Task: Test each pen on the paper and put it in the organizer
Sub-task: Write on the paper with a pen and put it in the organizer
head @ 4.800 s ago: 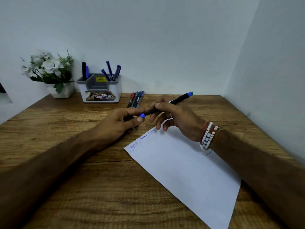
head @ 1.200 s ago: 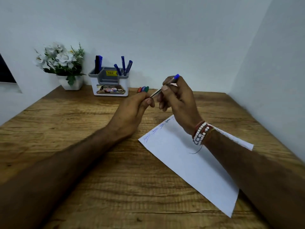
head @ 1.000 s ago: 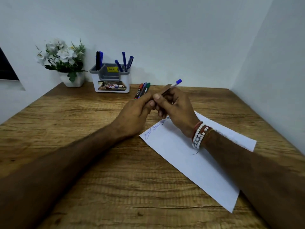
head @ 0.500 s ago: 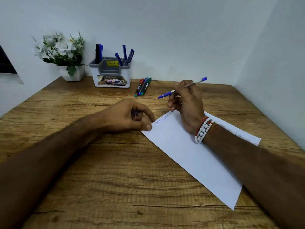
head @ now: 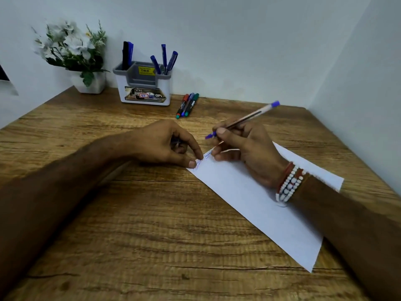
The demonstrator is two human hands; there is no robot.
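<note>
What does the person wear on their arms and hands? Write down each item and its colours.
Both forearms are bare, no sleeves in view. At the wrist of the right hand sit stacked bracelets: white bead strands beside red-brown ones. The left hand has a bare wrist.

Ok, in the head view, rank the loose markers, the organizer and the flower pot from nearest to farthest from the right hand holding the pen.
1. Loose markers: lying side by side, up and left of the right hand; nearest.
2. Organizer: farther back, left of the markers.
3. Flower pot: far left at the back, beyond the organizer; farthest.
</note>
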